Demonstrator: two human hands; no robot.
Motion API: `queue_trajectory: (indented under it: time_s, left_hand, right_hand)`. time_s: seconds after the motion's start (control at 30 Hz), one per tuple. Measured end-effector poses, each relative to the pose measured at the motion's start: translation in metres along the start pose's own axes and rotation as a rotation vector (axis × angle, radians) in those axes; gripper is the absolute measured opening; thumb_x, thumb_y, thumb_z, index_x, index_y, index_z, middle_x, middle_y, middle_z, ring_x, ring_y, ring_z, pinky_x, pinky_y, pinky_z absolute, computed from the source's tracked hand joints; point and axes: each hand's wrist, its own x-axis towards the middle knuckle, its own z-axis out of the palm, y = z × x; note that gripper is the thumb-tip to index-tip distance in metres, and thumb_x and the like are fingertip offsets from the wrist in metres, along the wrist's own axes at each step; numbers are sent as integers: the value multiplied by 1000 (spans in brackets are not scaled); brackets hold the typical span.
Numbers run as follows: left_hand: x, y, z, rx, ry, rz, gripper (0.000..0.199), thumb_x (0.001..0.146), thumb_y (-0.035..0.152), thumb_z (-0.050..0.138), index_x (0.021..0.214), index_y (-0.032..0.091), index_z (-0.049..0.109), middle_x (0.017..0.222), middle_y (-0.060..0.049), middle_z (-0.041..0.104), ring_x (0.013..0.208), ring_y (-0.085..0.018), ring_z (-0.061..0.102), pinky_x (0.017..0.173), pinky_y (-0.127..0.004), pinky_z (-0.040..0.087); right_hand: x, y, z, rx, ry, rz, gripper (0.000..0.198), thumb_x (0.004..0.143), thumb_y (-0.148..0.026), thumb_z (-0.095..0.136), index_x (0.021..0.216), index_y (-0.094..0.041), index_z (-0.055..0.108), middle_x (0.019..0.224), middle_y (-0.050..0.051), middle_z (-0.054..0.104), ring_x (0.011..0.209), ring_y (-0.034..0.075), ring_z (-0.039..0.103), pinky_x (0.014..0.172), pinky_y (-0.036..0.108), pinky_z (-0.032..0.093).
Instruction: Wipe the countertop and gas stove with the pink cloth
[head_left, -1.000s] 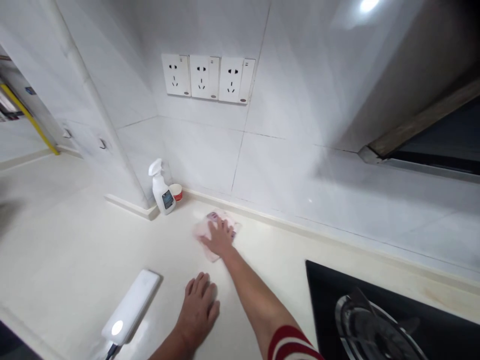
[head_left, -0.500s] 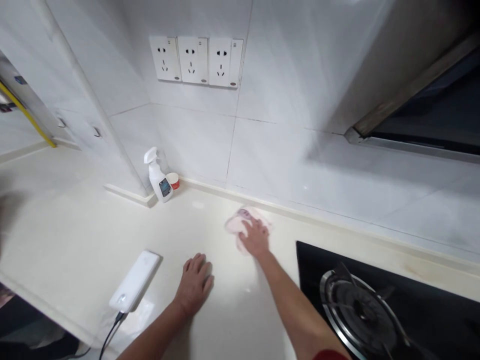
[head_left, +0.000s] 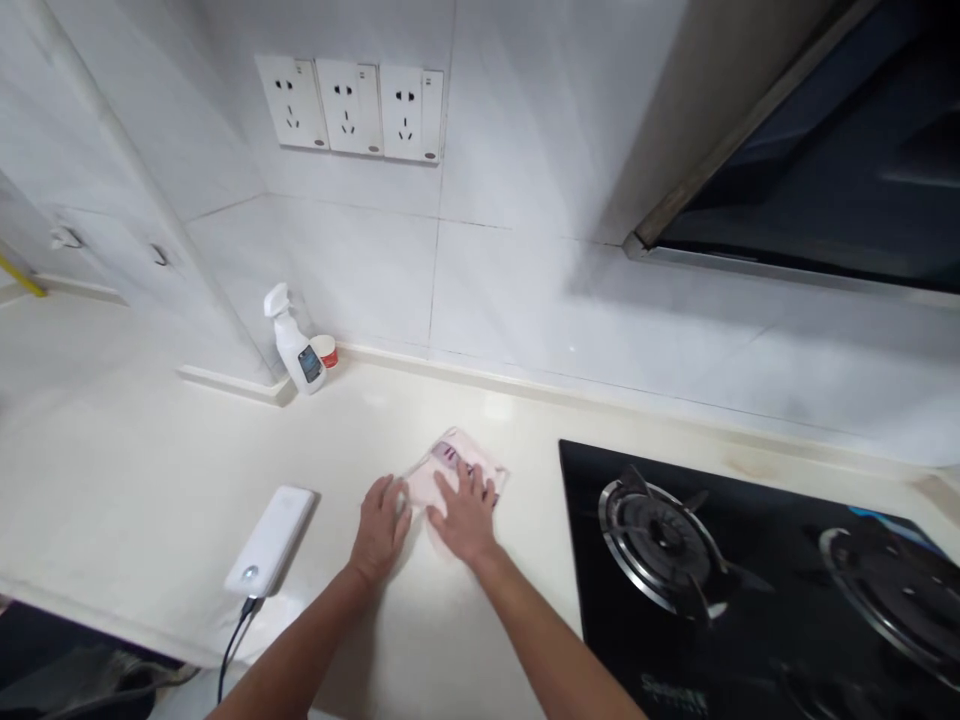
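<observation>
A pale pink cloth [head_left: 426, 482] with a purplish printed patch lies on the cream countertop [head_left: 337, 440]. My right hand [head_left: 466, 515] rests flat on it, fingers spread and pressing it down. At the cloth's left edge is my left hand [head_left: 381, 525], its fingers bent and the edge seemingly caught between them and the thumb. Part of the cloth is hidden under my right palm.
A black gas hob [head_left: 720, 570] is close on the right, below a dark range hood [head_left: 810, 190]. On the left lies a white power bank [head_left: 271, 540] with a black cable [head_left: 229, 650]. A spray bottle [head_left: 298, 345] and small red-and-white cup [head_left: 326, 350] stand by the wall sockets [head_left: 349, 108].
My right hand has drawn the cloth back from the wall and leftward. My left hand has gone from resting on the bare counter to the cloth's edge. The view has shifted right.
</observation>
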Motion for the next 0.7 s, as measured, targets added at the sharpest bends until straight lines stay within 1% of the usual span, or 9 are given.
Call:
queue_trajectory:
  time_s: [0.13,0.2,0.27,0.33,0.4,0.53,0.6,0.63,0.7]
  left_hand:
    - [-16,6,-9,-81,100,-124,38,102,33,41,136,19,47,137,-15,49,133,-27,45,110,-52,44]
    - [-33,13,-22,-126,92,-147,33,102,32,42,132,21,50,135,-13,49,131,-26,46,110,-52,45]
    - [-55,18,-40,-155,43,-118,30,102,31,44,130,23,53,136,-12,49,132,-25,46,111,-51,44]
    - [-77,18,-58,-148,25,-93,29,101,29,45,129,23,55,137,-11,50,132,-25,47,112,-51,44]
    - [-95,12,-74,-109,41,-70,29,101,28,47,127,24,57,134,-11,53,130,-25,49,110,-51,45]
    - [-118,-6,-89,-32,35,42,25,99,26,49,121,24,61,126,-10,60,121,-25,55,103,-47,49]
    - [-123,-11,-90,-8,13,84,23,99,25,50,117,22,63,123,-10,62,119,-25,56,101,-47,49]
    - [-124,-12,-90,3,4,95,22,99,25,50,116,22,63,122,-10,63,120,-25,56,101,-47,49]
    - [-125,-11,-89,23,-11,101,22,99,27,51,116,22,64,121,-10,64,123,-27,54,101,-48,47]
  right_hand:
    - [-74,-29,17,67,13,-150,72,89,-64,58,153,-39,39,168,7,10,153,41,3,117,65,7]
    - [-112,-33,24,87,26,-191,69,88,-58,61,151,-38,43,168,6,10,153,40,4,117,65,9]
    - [-147,-34,32,113,39,-246,61,89,-48,62,147,-36,49,168,5,14,153,37,7,118,62,12]
    - [-179,-33,42,154,41,-304,52,90,-39,59,142,-33,55,166,4,22,153,34,13,119,57,16]
    - [-207,-32,55,209,55,-321,46,91,-37,57,136,-29,60,162,5,33,151,32,21,118,56,22]
    - [-241,-37,72,441,68,-360,43,90,-52,55,123,-28,67,144,8,57,141,33,42,111,53,36]
    - [-247,-45,65,682,48,-307,48,91,-60,51,124,-28,68,135,8,64,133,31,52,109,49,41]
    - [-248,-49,57,838,40,-215,52,92,-62,49,126,-27,66,131,9,66,128,30,56,107,47,43]
    - [-244,-53,36,1170,36,68,59,93,-65,48,131,-23,64,122,11,70,117,29,63,102,45,49]
